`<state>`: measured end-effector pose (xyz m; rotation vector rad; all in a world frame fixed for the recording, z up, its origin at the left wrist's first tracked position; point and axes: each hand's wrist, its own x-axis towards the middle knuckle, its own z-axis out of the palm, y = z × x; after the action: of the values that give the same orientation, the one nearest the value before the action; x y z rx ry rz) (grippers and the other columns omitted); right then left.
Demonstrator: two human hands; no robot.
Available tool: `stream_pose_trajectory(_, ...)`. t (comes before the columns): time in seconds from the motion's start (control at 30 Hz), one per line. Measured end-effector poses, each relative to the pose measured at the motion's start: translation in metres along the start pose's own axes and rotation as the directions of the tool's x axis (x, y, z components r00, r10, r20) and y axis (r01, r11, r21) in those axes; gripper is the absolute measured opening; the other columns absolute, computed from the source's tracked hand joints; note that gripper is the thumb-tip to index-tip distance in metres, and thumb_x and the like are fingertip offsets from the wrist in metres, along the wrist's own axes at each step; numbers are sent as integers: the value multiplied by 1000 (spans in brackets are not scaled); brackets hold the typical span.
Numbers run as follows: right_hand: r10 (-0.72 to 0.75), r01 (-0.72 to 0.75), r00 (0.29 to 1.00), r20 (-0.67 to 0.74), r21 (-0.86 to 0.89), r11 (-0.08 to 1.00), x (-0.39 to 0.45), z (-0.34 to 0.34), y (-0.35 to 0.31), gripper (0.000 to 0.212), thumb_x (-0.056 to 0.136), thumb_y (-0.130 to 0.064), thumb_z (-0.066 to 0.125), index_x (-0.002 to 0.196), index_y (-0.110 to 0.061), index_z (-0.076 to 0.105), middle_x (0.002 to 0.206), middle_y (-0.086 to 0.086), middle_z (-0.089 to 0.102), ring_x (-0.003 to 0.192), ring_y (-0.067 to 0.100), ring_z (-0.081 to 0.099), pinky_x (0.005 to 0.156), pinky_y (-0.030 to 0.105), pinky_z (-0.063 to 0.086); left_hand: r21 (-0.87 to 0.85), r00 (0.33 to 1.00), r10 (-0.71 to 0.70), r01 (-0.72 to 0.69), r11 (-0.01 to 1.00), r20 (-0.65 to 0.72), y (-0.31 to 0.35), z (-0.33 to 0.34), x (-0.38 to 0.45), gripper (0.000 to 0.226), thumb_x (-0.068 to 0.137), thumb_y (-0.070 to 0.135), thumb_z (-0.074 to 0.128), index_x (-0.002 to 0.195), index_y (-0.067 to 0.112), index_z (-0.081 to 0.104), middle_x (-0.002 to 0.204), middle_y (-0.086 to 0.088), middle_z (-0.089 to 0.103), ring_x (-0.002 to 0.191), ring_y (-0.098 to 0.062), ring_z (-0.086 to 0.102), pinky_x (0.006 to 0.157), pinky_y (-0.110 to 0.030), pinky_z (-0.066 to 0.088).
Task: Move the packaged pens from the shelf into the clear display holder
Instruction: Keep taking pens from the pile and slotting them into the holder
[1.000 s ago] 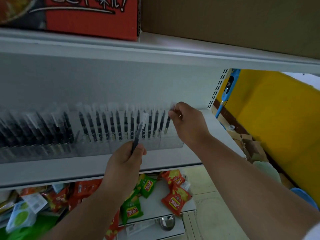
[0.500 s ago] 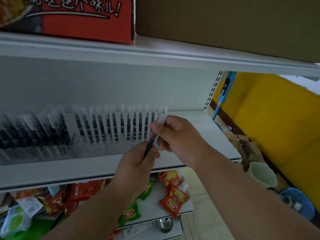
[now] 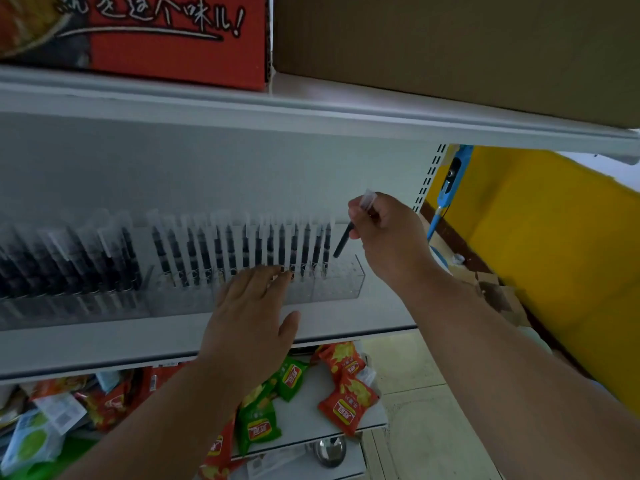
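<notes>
Head view, left to right: far left on the white shelf (image 3: 104,344), a dense leaning row of packaged black pens (image 3: 69,261) in a clear tray, blurred. Next along, the clear display holder (image 3: 332,282), filled for most of its length with upright packaged pens (image 3: 242,244) in clear sleeves, with the rightmost compartment bare of pens. Left hand (image 3: 252,317) spread flat and palm down against the holder's front wall, fingers straight, fingertips (image 3: 277,270) reaching the bases of the standing pens, gripping nothing. Just right of the last standing pen, one packaged pen (image 3: 343,242) tilted, dark lower end hanging above the bare end compartment and apart from its floor, clear sleeve top poking up past the knuckles. Right hand (image 3: 388,233) above and right of the holder's end, fingers curled, pinching that pen near its upper part. Overhead, an upper shelf carrying a red printed carton (image 3: 166,36) and a plain brown carton (image 3: 450,46). Below the pen shelf, a lower shelf strewn with red snack packets (image 3: 346,400) and green snack packets (image 3: 258,427). Far right, a blue handled tool (image 3: 446,192) hanging beside the shelf upright, against a yellow wall (image 3: 554,254).
</notes>
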<state>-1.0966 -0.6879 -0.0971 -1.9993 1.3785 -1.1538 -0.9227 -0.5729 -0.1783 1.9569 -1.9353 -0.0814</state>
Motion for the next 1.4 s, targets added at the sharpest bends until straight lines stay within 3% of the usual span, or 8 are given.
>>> stream_pose_trajectory(0.23, -44, 50, 999, 32, -230, 972, 15, -1, -3, 21, 99, -28, 51, 90, -16, 64, 82, -6, 67, 78, 8, 59, 60, 14, 37, 9, 1000, 15, -15, 1000, 19, -6, -2, 5, 60, 96, 49, 39, 150, 24, 35, 152, 7, 36, 141, -17, 26, 117, -31, 11)
stream_pose_trajectory(0.37, 65, -6, 976, 209, -272, 962, 13, 13, 13, 22, 99, -29, 52, 91, -13, 64, 80, -1, 70, 70, 13, 61, 60, 25, 43, 5, 1000, 10, -11, 1000, 17, -7, -4, 3, 64, 90, 53, 34, 147, 24, 42, 148, 5, 42, 138, -20, 33, 117, -38, 22)
stream_pose_trajectory(0.6, 77, -20, 976, 202, -267, 964, 10, 19, 20, 23, 98, -29, 54, 90, -9, 64, 78, 6, 69, 75, 21, 64, 70, 33, 53, -1, 1000, -9, 9, 1000, 25, -7, -4, 4, 66, 87, 53, 35, 146, 24, 42, 147, 5, 42, 137, -20, 34, 117, -42, 27)
stream_pose_trajectory(0.77, 87, -11, 975, 206, -343, 939, 4, 19, 19, 24, 98, -33, 56, 80, -18, 51, 74, -2, 58, 69, 14, 54, 55, 25, 36, 13, 999, -1, 0, 1000, 33, -5, -8, 3, 66, 87, 51, 37, 148, 24, 40, 149, 6, 40, 139, -19, 31, 118, -38, 21)
stream_pose_trajectory(0.87, 79, -20, 983, 166, -329, 944, -8, 12, 17, 24, 94, -40, 60, 108, -21, 56, 94, -5, 58, 78, 9, 53, 63, 23, 36, 25, 999, -3, 2, 1000, 50, -2, -11, 3, 63, 95, 51, 39, 152, 25, 31, 156, 7, 31, 143, -17, 23, 119, -36, 13)
stream_pose_trajectory(0.93, 18, 25, 992, 128, -329, 944, -21, 1, 14, 37, 93, -40, 61, 123, -19, 54, 105, -5, 55, 83, 8, 53, 71, 23, 37, 37, 998, -6, 4, 999, 54, 5, -14, 6, 63, 98, 51, 40, 154, 25, 26, 158, 7, 25, 146, -17, 19, 120, -35, 10)
stream_pose_trajectory(1.17, -319, 334, 942, 100, -332, 882, -57, -26, -14, 32, 92, -28, 65, 118, -12, 59, 108, 5, 57, 90, 16, 56, 73, 26, 39, 28, 997, 2, 0, 1000, -81, 29, -30, -10, 47, 95, 43, 51, 137, 23, 50, 140, 1, 50, 132, -22, 40, 112, -39, 27)
stream_pose_trajectory(1.4, -410, 467, 875, 258, -225, 855, -82, 1, -67, 32, 93, -32, 60, 120, -14, 57, 112, 5, 54, 96, 21, 55, 83, 37, 48, 90, 968, -171, 190, 978, -183, 6, -59, -67, 44, 92, 42, 57, 130, 20, 59, 128, -2, 60, 122, -27, 49, 102, -44, 42)
